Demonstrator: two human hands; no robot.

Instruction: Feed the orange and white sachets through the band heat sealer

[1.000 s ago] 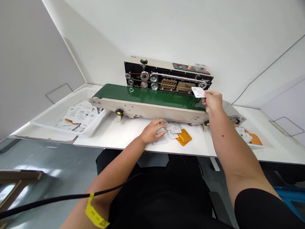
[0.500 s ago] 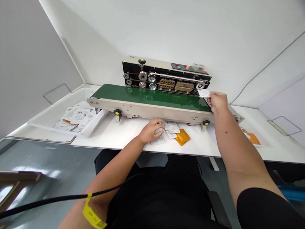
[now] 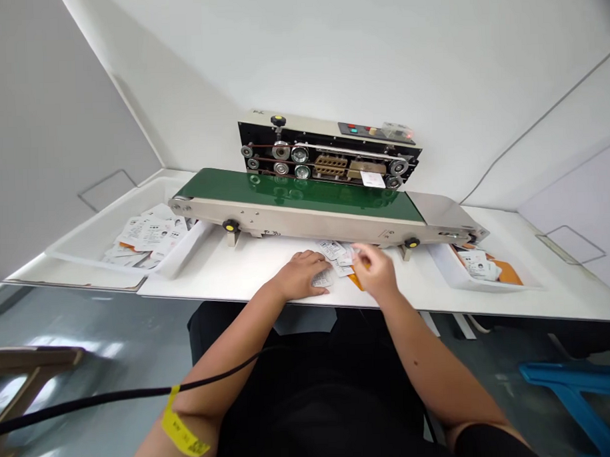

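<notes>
White tabletop (image 3: pixel 226 271) carries loose packets (image 3: pixel 330 249). Left hand (image 3: pixel 299 275) adjoins them, thumb and fingers apart. Right hand (image 3: pixel 379 272), fingers curled, is at their right; grip indeterminable.

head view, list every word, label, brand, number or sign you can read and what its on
No text is clear enough to quote.
Packets on the table: print too small.
White packet at the machine: too small.
Packets in left bin: too small.
Packets in right bin: too small.
Conveyor side: dark marks, illegible.
Control panel: no legible lettering.
Yellow tag: print too blurred.
</notes>
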